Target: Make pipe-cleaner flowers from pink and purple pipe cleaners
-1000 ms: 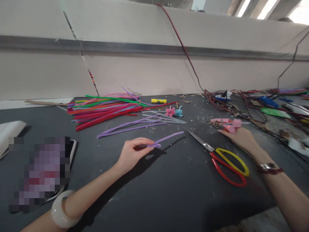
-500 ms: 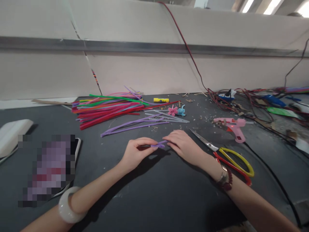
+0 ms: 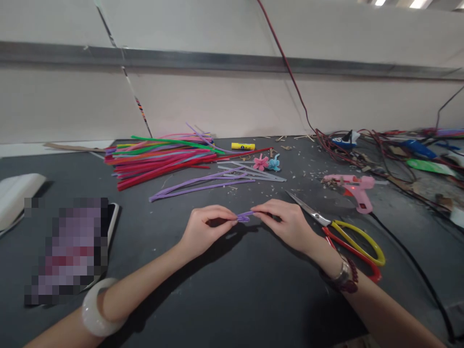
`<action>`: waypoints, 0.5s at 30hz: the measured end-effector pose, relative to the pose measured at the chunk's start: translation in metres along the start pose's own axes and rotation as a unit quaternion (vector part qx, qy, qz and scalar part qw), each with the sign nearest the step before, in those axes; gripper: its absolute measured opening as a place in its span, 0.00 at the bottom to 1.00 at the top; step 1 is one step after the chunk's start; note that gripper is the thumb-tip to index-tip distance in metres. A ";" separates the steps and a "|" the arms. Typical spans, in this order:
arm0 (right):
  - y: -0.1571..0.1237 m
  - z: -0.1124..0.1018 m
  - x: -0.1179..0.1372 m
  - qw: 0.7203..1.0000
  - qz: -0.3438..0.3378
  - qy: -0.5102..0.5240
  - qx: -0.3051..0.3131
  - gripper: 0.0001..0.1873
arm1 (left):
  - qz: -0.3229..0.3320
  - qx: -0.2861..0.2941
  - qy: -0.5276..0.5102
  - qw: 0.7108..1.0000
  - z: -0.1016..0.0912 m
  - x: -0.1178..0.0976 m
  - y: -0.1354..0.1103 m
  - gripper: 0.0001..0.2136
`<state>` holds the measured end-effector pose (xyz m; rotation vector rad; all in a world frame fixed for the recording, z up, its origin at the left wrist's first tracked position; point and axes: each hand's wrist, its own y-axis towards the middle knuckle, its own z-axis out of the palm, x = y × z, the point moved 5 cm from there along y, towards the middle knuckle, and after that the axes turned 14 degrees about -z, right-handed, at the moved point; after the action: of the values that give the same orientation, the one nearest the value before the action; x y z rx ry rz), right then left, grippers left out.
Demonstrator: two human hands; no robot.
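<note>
Between my two hands, just above the dark table, is a purple pipe cleaner (image 3: pixel 243 218) bent into small loops. My left hand (image 3: pixel 206 229) pinches its looped part between thumb and fingers. At the other side my right hand (image 3: pixel 284 220) grips the straight end with its fingertips. Behind them lie longer purple pipe cleaners (image 3: pixel 188 187), folded over at the left end. Scissors (image 3: pixel 322 220) with one yellow and one red handle rest beside my right hand and wrist, blades pointing away. A pink flower (image 3: pixel 260 163) and a light blue flower (image 3: pixel 274 164) of pipe cleaner lie farther back.
A bundle of coloured pipe cleaners (image 3: pixel 159 159) lies at the back left, near a yellow glue stick (image 3: pixel 243 146). Grey strips (image 3: pixel 268 176) lie mid-table. On the right are a corded pink glue gun (image 3: pixel 357 188) and tangled wires (image 3: pixel 339 152). A phone (image 3: pixel 72 246) is at left.
My right hand has drawn slightly to the right, so more of the straight purple end shows between my hands. My left hand keeps its pinch. The camera view has tilted down a little.
</note>
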<state>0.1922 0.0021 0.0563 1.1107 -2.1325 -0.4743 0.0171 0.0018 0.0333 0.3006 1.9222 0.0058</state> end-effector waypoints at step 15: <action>-0.004 0.004 0.004 1.000 -0.009 0.006 0.023 0.09 | -0.007 -0.017 -0.002 1.000 -0.001 0.003 0.000 0.03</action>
<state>0.1896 -0.0036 0.0526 1.1557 -2.1345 -0.4289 0.0155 0.0029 0.0311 0.2639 1.9189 0.0292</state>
